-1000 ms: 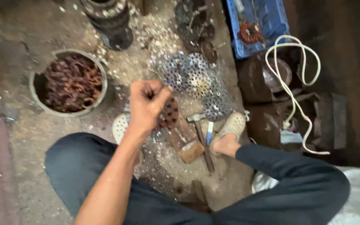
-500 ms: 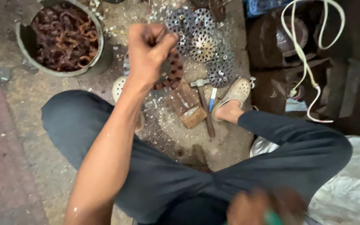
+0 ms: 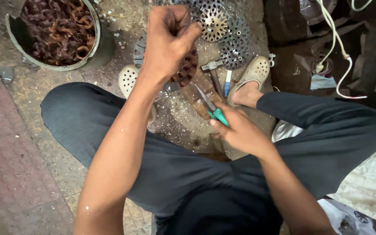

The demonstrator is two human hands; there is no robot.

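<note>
Ground: bare, stained concrete floor [image 3: 175, 122] littered with pale metal shavings under both hands; to the far left of the left hand it gives way to reddish patterned paving [image 3: 5, 165].
Bucket: a round, dented metal bucket [image 3: 90, 54] up and left of the left hand, heaped with tangled reddish-brown copper wire [image 3: 55, 28].
Left hand: the left hand [image 3: 168, 41] is raised and clenched into a tight fist, knuckles toward the camera (whether anything is pinched inside cannot be told).
Beneath the fist: a rusty ring-shaped motor core [image 3: 188, 69] with copper-coloured windings lies on the floor, partly hidden by the wrist.
Discs: past the fist, to its right, several round perforated grey metal discs [image 3: 216, 21] overlap in a loose pile.
Tools on the floor: a hammer [image 3: 214, 74] with a dark handle lies between the two hands, a thin blue-and-white stick just beside it.
Right hand: the right hand [image 3: 240, 130] is wrapped closed around the green handles of a pair of pliers [image 3: 209, 109], the steel nose pointing up and left toward the motor core.
Footwear: cream perforated clogs [image 3: 255, 72], one beyond the right hand, one by the left forearm.
Far right: a white cable [image 3: 338, 56] loops over dark, greasy metal parts, well apart from the right hand; crumpled white sacking [image 3: 370, 178] lies at the right knee.
</note>
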